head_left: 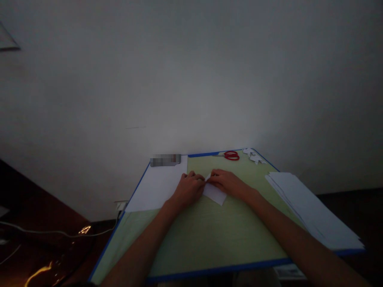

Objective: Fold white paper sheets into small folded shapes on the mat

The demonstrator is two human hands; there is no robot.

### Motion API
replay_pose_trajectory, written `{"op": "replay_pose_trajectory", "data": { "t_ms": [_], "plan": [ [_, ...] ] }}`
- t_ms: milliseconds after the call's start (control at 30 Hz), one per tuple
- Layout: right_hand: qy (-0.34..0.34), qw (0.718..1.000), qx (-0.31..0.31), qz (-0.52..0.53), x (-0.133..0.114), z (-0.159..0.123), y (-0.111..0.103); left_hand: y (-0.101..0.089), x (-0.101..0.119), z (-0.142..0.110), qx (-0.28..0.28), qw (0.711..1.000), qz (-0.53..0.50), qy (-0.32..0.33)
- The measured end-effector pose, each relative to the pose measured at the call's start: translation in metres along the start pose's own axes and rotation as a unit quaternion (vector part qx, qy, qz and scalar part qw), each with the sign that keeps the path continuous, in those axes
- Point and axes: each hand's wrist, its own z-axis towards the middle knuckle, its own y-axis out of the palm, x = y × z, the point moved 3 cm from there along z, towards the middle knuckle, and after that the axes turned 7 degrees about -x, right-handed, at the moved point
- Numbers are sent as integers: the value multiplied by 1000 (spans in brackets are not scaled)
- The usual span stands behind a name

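A small white piece of paper (216, 194) lies at the middle of the pale green table, tilted, with one corner toward me. My left hand (191, 185) is closed at its left edge, the fingertips pinching the paper. From the right, my right hand (225, 181) pinches the same paper near its upper corner. The fingertips of both hands nearly meet there and cover part of the paper. Whether it has a fold under the fingers is hard to make out.
Red-handled scissors (231, 155) lie at the table's back edge, with small folded white papers (256, 159) to their right. A stack of white sheets (314, 211) covers the right side. At the left, a large white sheet (155, 191) lies under a blurred-out object (165, 160). A wall stands behind.
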Motion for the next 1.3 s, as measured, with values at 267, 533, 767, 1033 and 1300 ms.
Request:
{"op": "replay_pose_trajectory", "data": {
  "t_ms": [267, 533, 767, 1033, 1300],
  "plan": [
    [1, 996, -29, -88, -3, 8, 4, 2, 3, 1, 17, 999, 33, 3],
    [-9, 982, -62, -176, -11, 0, 0, -3, 8, 3, -4, 999, 30, -17],
    [7, 983, -76, -168, -16, -11, -9, 1, 5, 4, 7, 999, 29, -15],
    [-17, 987, -54, -150, -11, -35, -8, 0, 5, 3, 9, 1000, 16, -13],
    [-24, 990, -31, -133, -5, -61, -3, -1, 4, 4, 7, 1000, 8, -11]
  ]
}}
